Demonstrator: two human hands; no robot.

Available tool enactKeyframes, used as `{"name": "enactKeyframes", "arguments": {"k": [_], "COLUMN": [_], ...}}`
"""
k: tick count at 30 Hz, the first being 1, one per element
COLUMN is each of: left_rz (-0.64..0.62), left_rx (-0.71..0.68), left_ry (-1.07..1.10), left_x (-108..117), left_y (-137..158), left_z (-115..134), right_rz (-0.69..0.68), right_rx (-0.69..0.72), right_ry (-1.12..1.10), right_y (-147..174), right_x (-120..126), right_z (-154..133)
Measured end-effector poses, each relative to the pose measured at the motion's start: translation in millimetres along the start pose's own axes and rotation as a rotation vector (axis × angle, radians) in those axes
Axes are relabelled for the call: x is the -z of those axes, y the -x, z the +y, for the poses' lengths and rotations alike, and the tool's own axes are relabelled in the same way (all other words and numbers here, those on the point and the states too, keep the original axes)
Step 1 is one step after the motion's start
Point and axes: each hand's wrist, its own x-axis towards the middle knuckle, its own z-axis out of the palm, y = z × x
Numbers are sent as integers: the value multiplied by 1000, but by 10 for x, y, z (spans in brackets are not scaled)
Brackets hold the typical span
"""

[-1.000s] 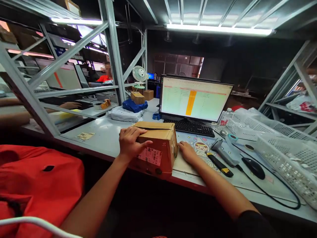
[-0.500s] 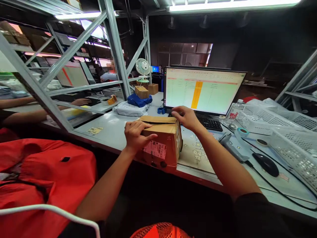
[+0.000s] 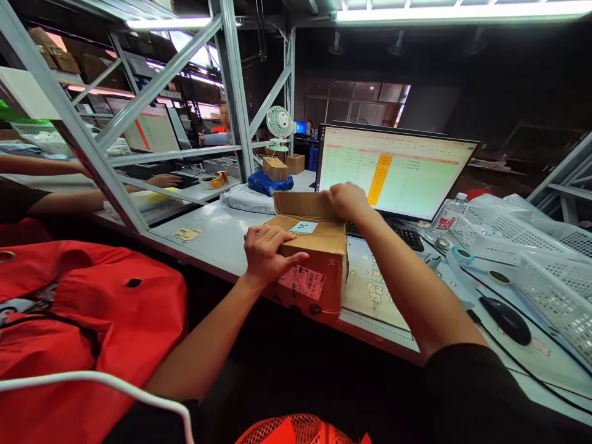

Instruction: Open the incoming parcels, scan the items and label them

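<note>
While left-hand fingers (image 3: 274, 237) clamp the brown rectangular cardboard box (image 3: 326, 265), right-hand fingers (image 3: 340, 195) pinch its raised far flap (image 3: 303, 206).

Below the carton (image 3: 326, 266), the left sleeve (image 3: 148, 425) and right sleeve (image 3: 467, 394) are black. The left hand (image 3: 269, 251) and right hand (image 3: 350, 201) are bare.

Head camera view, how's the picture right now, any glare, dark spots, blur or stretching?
In the head view, the tube light is blown out white; in the head view, the area below the table edge is nearly black; the head view looks wide-angle, the shelf post leaning; in the head view, the cardboard box looks fairly sharp.
</note>
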Motion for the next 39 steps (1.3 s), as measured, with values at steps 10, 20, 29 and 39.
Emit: {"name": "enactKeyframes", "arguments": {"k": [10,20,29,39], "left_rz": [-658,104,272,2], "left_rx": [86,-88,-164,-138], "left_ry": [182,-50,-74,-310], "left_x": [151,262,798,1044], "left_y": [-679,-386,139,-37], "left_z": [-263,-166,114,271], "right_rz": [-281,-339,-312,-205], "right_rx": [-284,-371,-228,-259], "right_ry": [-344,-589,-607,-541], "right_y": [-126,-98,-108,-182], "right_x": [-683,-871,-745,-804], "right_z": [438,492,237,310]}}
